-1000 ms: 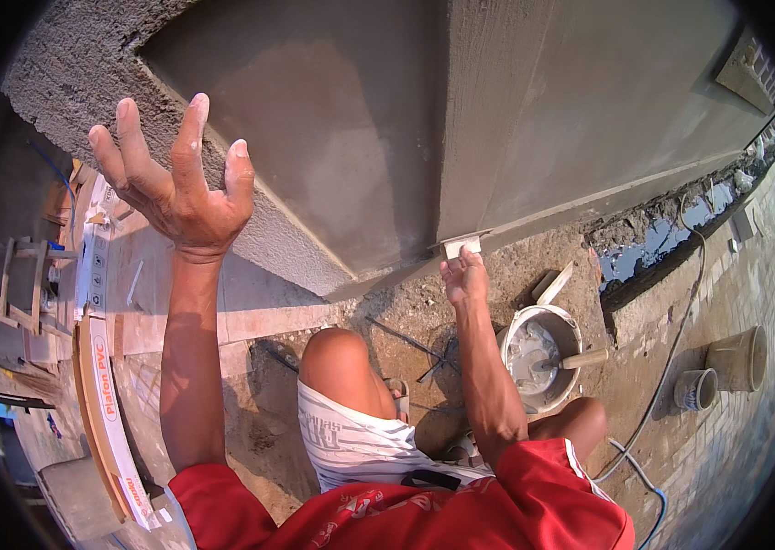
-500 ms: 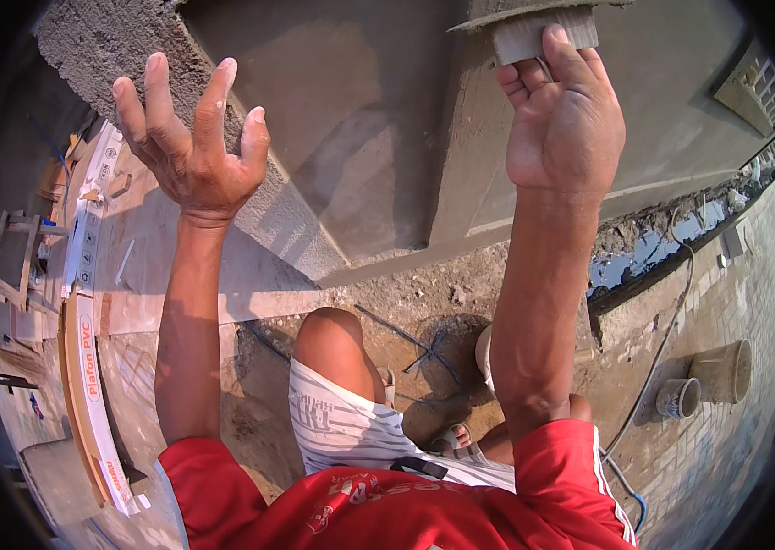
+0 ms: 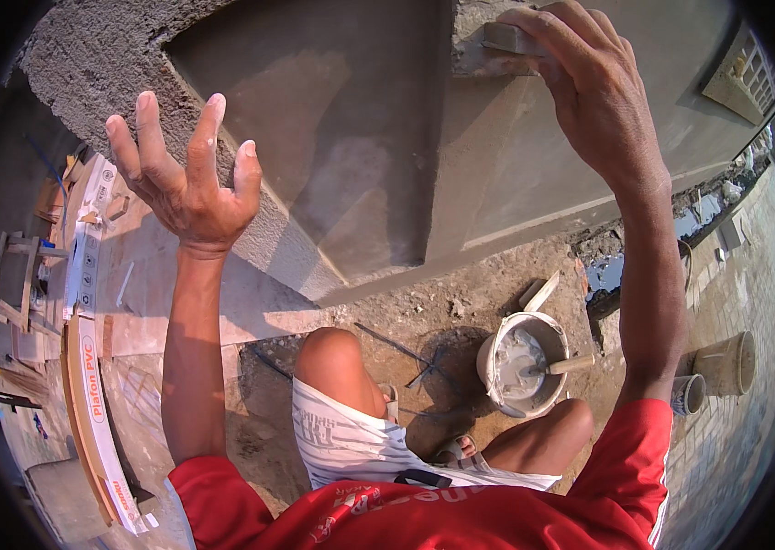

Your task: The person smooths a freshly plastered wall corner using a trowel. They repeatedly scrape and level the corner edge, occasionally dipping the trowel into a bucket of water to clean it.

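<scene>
My right hand [image 3: 603, 101] is wrapped over the block handle of a plastering float [image 3: 508, 38]. The float's thin plate lies against the edge strip of a grey plastered wall [image 3: 483, 151], right of a darker recessed panel [image 3: 314, 137]; part of the tool is behind my fingers. Held up with whitened fingers spread, my left hand [image 3: 190, 188] grips nothing. It is in front of the rough, unsmoothed border [image 3: 103, 69] left of the recess, and whether it touches is unclear.
Near my knee stands a bucket [image 3: 488, 380] of pale wet mix, a wooden-handled tool [image 3: 571, 364] in it. A flat wooden-handled tool [image 3: 540, 293] lies behind. Two more buckets [image 3: 726, 362] are at the right. A long white carton [image 3: 92, 385] and wooden frame [image 3: 25, 266] are left.
My right hand has turned from palm showing to back showing, and the float has shifted slightly left and down against the wall. The mix bucket has come into view. My left hand stays spread.
</scene>
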`<control>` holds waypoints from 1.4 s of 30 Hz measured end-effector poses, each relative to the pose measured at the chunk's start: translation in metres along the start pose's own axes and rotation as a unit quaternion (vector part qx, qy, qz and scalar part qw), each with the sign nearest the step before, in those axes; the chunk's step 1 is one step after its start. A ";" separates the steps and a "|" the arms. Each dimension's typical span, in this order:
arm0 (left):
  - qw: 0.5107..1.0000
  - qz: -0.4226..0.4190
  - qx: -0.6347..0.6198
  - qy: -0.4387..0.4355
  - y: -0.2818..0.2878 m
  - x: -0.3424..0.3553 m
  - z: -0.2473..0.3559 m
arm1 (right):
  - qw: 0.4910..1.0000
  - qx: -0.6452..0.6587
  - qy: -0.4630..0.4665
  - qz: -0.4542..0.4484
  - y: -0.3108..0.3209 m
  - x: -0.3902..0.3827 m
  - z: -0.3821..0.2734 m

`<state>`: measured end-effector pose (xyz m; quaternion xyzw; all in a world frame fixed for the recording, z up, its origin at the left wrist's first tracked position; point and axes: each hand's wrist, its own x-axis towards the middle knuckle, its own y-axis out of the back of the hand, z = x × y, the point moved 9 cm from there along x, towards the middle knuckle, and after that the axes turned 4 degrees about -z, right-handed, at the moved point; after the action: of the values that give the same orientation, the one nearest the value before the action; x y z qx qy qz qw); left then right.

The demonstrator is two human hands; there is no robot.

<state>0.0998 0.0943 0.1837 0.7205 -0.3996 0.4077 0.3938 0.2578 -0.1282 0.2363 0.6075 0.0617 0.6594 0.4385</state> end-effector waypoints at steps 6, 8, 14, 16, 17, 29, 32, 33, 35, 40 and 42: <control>1.000 -0.006 -0.001 -0.001 0.002 0.001 0.002 | 0.978 0.048 -0.025 -0.203 -0.142 -0.159 -0.048; 1.000 -0.007 -0.005 0.003 -0.004 -0.002 0.003 | 0.957 0.081 -0.036 -0.276 -0.171 -0.205 -0.058; 1.000 -0.008 0.005 -0.004 0.003 0.003 0.001 | 0.977 0.154 -0.097 -0.113 -0.048 -0.078 -0.011; 1.000 -0.011 0.009 -0.003 0.004 0.003 0.000 | 0.991 0.106 -0.082 -0.011 0.017 -0.017 0.012; 1.000 -0.013 0.008 -0.001 0.004 0.004 0.000 | 0.993 0.097 -0.054 0.046 0.041 0.008 0.022; 1.000 -0.014 0.015 -0.008 0.005 0.003 0.000 | 0.994 0.002 0.006 -0.108 -0.023 -0.013 -0.007; 1.000 -0.012 0.010 -0.010 0.004 0.003 0.000 | 0.979 0.049 0.011 -0.200 -0.100 -0.103 -0.039; 1.000 -0.009 0.009 -0.010 0.001 0.004 0.001 | 0.979 0.041 0.009 -0.199 -0.127 -0.137 -0.046; 1.000 -0.005 0.002 -0.006 -0.003 0.001 0.003 | 0.971 0.046 -0.001 -0.234 -0.160 -0.187 -0.053; 1.000 -0.008 0.011 -0.003 -0.003 0.001 -0.003 | 0.961 0.155 -0.039 -0.226 -0.133 -0.154 -0.044; 1.000 -0.012 0.019 -0.003 0.000 0.000 -0.003 | 0.985 0.117 -0.031 -0.121 -0.071 -0.091 -0.026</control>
<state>0.0994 0.0972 0.1846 0.7342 -0.3840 0.4081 0.3834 0.2599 -0.1327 0.1176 0.6623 0.1980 0.5708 0.4432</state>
